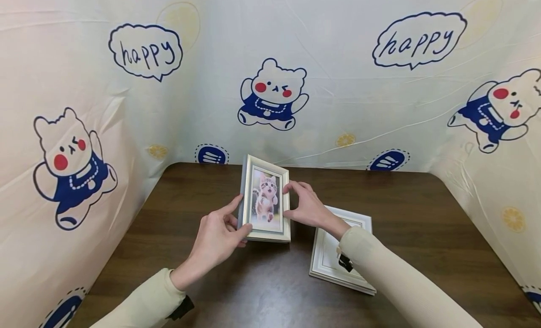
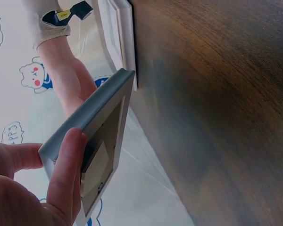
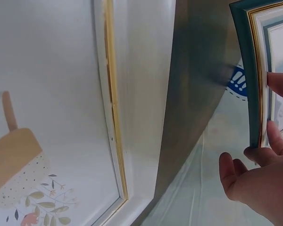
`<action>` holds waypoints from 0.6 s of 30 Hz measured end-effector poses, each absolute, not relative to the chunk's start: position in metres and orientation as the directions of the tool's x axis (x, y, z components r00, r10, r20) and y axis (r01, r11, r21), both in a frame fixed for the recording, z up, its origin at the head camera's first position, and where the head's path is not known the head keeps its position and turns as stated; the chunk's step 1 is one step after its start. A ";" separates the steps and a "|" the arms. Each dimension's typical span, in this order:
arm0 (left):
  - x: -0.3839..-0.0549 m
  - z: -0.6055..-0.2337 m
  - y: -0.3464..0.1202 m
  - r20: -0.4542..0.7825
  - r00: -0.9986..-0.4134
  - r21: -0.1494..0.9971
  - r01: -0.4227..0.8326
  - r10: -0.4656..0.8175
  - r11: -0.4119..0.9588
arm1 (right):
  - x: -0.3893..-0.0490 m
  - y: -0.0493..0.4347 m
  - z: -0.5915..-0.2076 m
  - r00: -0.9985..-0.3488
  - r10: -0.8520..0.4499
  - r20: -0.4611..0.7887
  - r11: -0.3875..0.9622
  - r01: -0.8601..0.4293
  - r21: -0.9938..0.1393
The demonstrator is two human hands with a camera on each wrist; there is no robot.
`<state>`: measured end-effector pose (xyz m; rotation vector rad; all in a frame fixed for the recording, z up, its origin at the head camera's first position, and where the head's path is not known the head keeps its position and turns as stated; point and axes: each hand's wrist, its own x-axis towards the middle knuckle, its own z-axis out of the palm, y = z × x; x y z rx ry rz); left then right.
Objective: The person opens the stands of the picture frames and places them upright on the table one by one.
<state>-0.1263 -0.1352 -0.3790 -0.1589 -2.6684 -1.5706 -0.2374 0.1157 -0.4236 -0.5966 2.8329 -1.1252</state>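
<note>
A small picture frame [image 1: 266,201] with a kitten photo and gold-and-white moulding is tilted up over the table, its side edge blue-grey. My left hand [image 1: 219,234] grips its lower left, thumb on the front border and fingers at the edge and behind. With thumb and fingertips curled at the right edge, my right hand [image 1: 308,205] holds the same frame. In the left wrist view the back of the picture frame [image 2: 96,165] shows a raised stand piece. Beneath my right forearm lies a larger white picture frame [image 1: 323,253], partly hidden by the sleeve.
The dark wooden table [image 1: 236,290] spans the foreground. A pale cloth [image 1: 346,97] printed with bears and "happy" bubbles encloses its back and sides. Inside the white frame, seen in the right wrist view, is a print [image 3: 19,165] with leaves and a dotted shape.
</note>
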 end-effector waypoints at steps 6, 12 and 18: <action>-0.126 -0.379 -0.133 0.102 -0.994 0.881 0.113 0.049 0.460 | -0.236 0.116 -0.423 -0.922 -0.371 0.112 0.660 -0.347 -0.667; -0.125 -0.379 -0.131 0.110 -0.993 0.883 0.112 0.030 0.455 | -0.235 0.116 -0.422 -0.917 -0.383 0.112 0.657 -0.355 -0.665; -0.124 -0.379 -0.130 0.134 -0.991 0.886 0.132 0.027 0.445 | -0.235 0.116 -0.420 -0.916 -0.386 0.106 0.666 -0.356 -0.656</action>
